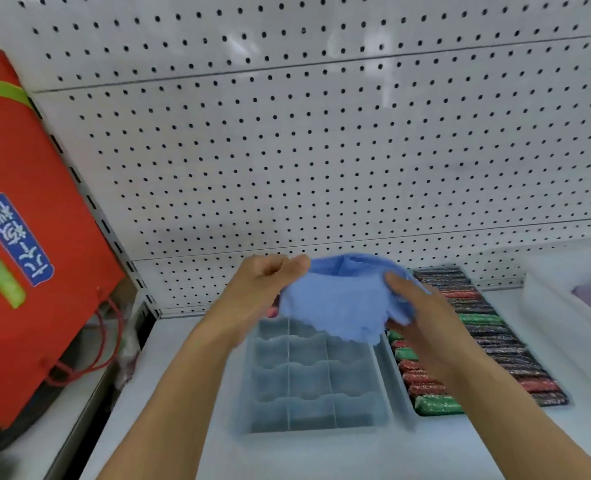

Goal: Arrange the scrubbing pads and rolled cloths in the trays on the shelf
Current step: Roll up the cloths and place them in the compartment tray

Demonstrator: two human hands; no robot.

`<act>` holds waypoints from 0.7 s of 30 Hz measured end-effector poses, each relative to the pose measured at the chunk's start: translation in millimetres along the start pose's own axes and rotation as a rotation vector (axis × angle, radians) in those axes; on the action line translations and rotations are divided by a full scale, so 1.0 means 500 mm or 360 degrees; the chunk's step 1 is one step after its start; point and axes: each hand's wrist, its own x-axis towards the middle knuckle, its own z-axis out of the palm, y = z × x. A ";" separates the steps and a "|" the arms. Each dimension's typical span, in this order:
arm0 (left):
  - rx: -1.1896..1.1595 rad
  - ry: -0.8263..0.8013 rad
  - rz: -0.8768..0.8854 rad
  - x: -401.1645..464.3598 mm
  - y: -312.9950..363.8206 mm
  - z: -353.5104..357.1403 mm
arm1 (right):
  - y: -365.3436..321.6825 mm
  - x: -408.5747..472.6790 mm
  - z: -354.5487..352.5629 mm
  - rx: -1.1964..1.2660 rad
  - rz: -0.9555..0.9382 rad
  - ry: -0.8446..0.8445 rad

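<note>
both hands hold a blue cloth [342, 299] up over the shelf [190, 344]: the left hand [262, 285] pinches its left edge, the right hand [415, 306] grips its right side. under it sits a grey divided tray [307, 386], and just beside that a tray of glittery scrubbing pads [488, 337].

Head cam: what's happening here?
A person holds a blue cloth in both hands, left hand and right hand, above a grey divided tray on the white shelf. The tray compartments in view hold nothing. The tray beside it, on the right, is packed with rows of glittery scrubbing pads.
</note>
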 end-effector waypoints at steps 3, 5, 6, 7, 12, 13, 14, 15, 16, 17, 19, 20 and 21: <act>-0.0067 -0.0065 -0.0041 0.006 0.013 -0.034 | -0.015 0.008 -0.007 -0.0100 0.0094 -0.0049; -0.0054 -0.0081 -0.0020 0.013 0.022 -0.038 | -0.028 0.008 -0.016 -0.0764 0.0141 -0.0087; 0.0033 -0.0103 -0.0001 0.016 0.029 -0.034 | -0.036 0.006 -0.012 -0.1053 0.0125 -0.0154; 0.0170 -0.0138 0.0015 0.020 0.037 -0.026 | -0.048 0.004 -0.002 -0.1177 0.0051 -0.0233; 0.0313 -0.0194 0.0083 0.031 0.090 0.034 | -0.083 0.028 0.087 -0.0795 -0.0271 -0.0444; 0.0276 -0.0170 0.0107 0.030 0.094 0.031 | -0.088 0.033 0.094 -0.0745 -0.0330 -0.0361; 0.0249 -0.0171 0.0093 0.029 0.093 0.021 | -0.094 0.036 0.095 -0.0683 -0.0381 -0.0282; 0.0244 -0.0223 0.0052 0.025 0.089 0.010 | -0.100 0.037 0.089 -0.0606 -0.0410 -0.0230; 0.0269 -0.0286 -0.0016 0.018 0.083 0.001 | -0.107 0.036 0.079 -0.0504 -0.0432 -0.0184; 0.0311 -0.0321 -0.0081 0.011 0.076 -0.003 | -0.114 0.033 0.065 -0.0405 -0.0441 -0.0162; 0.0264 -0.0221 -0.0081 -0.001 0.064 -0.004 | -0.126 0.026 0.044 -0.0260 -0.0392 -0.0207; 0.0179 -0.0126 -0.0024 -0.005 0.063 0.001 | -0.129 0.023 0.037 -0.0224 -0.0373 -0.0259; 0.0077 -0.0043 0.0036 -0.009 0.065 0.010 | -0.131 0.020 0.031 -0.0204 -0.0351 -0.0323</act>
